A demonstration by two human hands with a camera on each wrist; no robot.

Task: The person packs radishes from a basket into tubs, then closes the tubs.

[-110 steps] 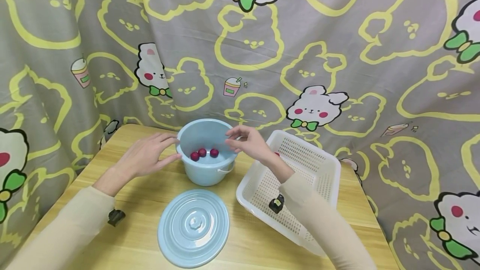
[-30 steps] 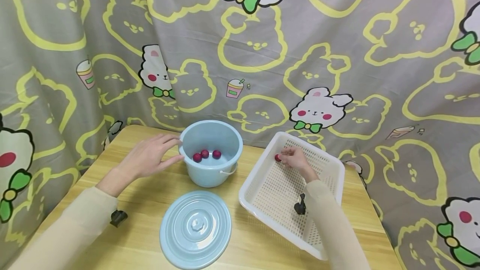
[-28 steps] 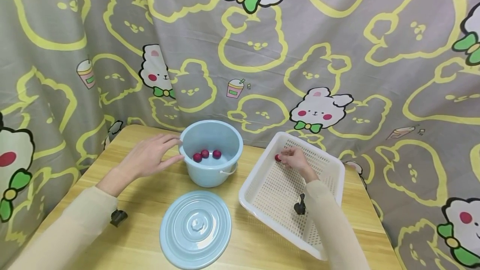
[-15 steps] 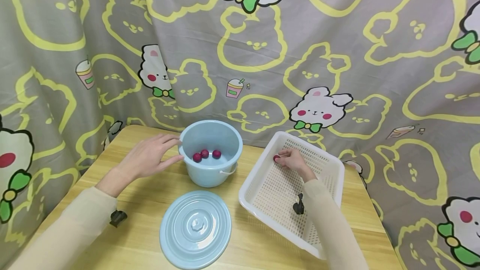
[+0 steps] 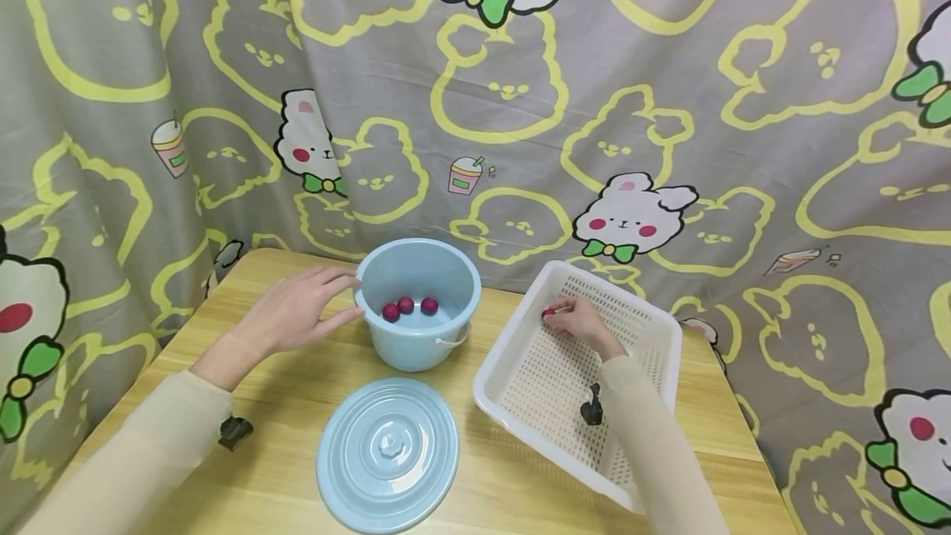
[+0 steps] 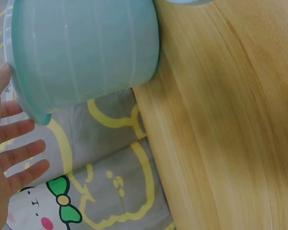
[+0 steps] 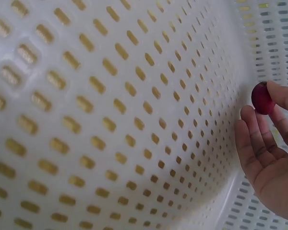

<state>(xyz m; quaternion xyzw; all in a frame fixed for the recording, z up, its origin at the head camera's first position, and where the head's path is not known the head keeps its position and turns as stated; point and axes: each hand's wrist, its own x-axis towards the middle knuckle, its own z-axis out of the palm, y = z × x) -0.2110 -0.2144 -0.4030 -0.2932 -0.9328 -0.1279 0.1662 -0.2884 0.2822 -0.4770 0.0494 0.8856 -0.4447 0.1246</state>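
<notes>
My right hand (image 5: 579, 322) reaches into the white plastic basket (image 5: 486, 378) near its far left corner. Between thumb and fingers it pinches a small dark-red round fruit (image 7: 262, 98), partly covered by the fingers in the head view. My left hand (image 5: 297, 310) stays at the left side of the light-blue bucket (image 5: 412, 351), its fingers fairly straight around the rim; in the left wrist view the thumb lies at the rim. Three similar dark-red fruits (image 5: 405, 305) lie on the bucket's bottom.
A round light-blue lid (image 5: 388, 477) with a knob lies on the wooden table (image 5: 275, 469) in front of the bucket. The bucket's handle (image 5: 453, 340) hangs at its right side. A patterned curtain (image 5: 505, 106) hangs behind the table.
From above the bucket, my right hand has moved right and down into the basket, where it now pinches a fruit. The left hand has kept its place by the rim.
</notes>
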